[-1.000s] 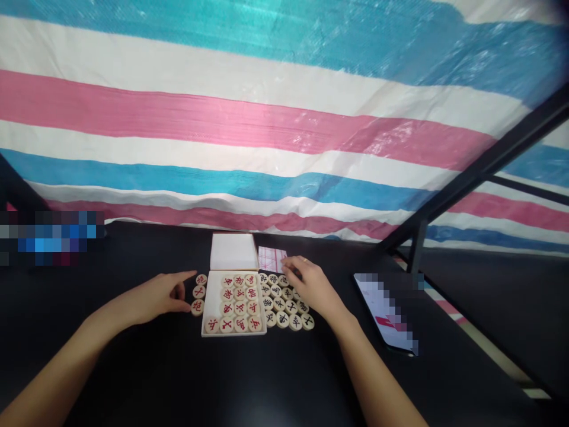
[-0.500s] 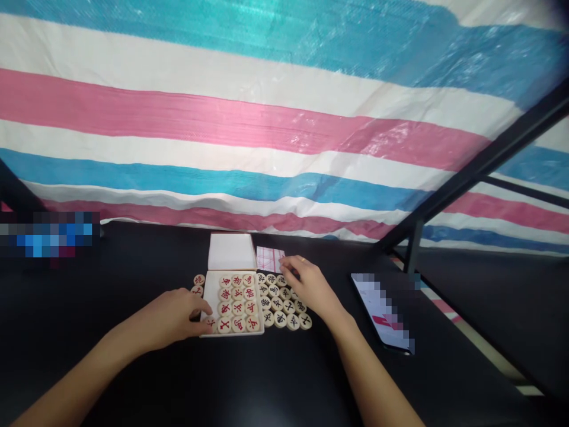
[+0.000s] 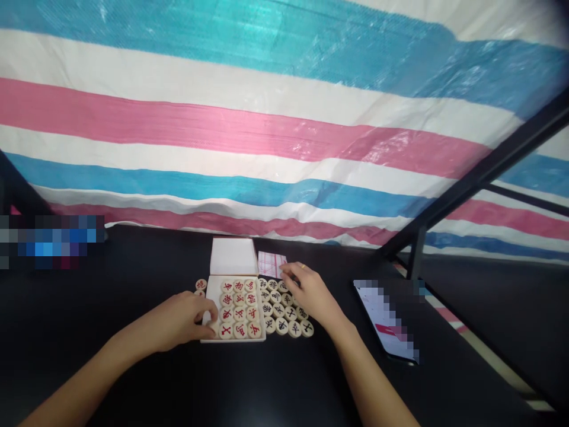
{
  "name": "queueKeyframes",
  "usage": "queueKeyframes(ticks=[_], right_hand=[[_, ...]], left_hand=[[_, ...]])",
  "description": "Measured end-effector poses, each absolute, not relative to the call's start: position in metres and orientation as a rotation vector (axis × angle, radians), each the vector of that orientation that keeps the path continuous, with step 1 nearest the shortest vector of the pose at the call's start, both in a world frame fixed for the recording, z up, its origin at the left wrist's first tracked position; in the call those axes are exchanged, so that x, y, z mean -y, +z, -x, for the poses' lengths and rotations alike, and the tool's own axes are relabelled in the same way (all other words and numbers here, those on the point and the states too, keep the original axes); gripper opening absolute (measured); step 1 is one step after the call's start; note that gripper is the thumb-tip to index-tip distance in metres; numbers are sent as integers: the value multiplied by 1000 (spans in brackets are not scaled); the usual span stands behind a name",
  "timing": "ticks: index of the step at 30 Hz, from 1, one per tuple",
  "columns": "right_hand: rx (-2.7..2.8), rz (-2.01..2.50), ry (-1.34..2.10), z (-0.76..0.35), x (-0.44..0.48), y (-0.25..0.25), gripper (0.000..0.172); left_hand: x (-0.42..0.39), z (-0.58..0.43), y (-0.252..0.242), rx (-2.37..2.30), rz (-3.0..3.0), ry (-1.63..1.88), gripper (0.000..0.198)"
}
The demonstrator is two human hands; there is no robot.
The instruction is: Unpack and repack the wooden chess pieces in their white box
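Observation:
A shallow white box stands with its lid folded back, holding rows of Chinese chess pieces with red characters. My left hand reaches over the box's near left corner, thumb and fingers closed on a pale piece that they mostly cover. More red pieces lie left of the box, partly behind that hand. Rows of black-character pieces lie against its right side. Over their far right part rests my right hand, loosely curled with fingers apart, fingertips beside a pink-lined paper sheet.
A smartphone lies on the black table, right of my right forearm. Blurred-out items are at the far left. A striped plastic sheet hangs behind, and a black metal frame slants at the right.
My left thumb and fingers have drawn together at the box's near left corner, hiding more of the piece there. My right hand stays put. The whole view has shifted slightly downward.

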State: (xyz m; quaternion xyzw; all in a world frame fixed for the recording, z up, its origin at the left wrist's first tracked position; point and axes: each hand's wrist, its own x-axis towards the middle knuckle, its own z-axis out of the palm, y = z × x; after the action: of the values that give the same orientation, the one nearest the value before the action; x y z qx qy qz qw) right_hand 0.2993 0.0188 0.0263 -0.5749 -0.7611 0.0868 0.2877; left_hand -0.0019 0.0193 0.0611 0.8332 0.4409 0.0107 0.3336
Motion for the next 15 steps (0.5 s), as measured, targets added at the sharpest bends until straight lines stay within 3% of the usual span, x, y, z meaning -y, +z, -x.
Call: queueKeyframes(ticks=[4,7,15], right_hand=[[2011,1541,234,-300,-18,28,18],[2022,1546,237,-300,-19,28,18],[2039,1553,240,-300,-18,29,18]], left_hand=[[-27,21,75,-1184,-2022,82,23],[-32,35,80,-1167,-1959,-66,20],[-28,34,56,-1277,-1871,-133,21]])
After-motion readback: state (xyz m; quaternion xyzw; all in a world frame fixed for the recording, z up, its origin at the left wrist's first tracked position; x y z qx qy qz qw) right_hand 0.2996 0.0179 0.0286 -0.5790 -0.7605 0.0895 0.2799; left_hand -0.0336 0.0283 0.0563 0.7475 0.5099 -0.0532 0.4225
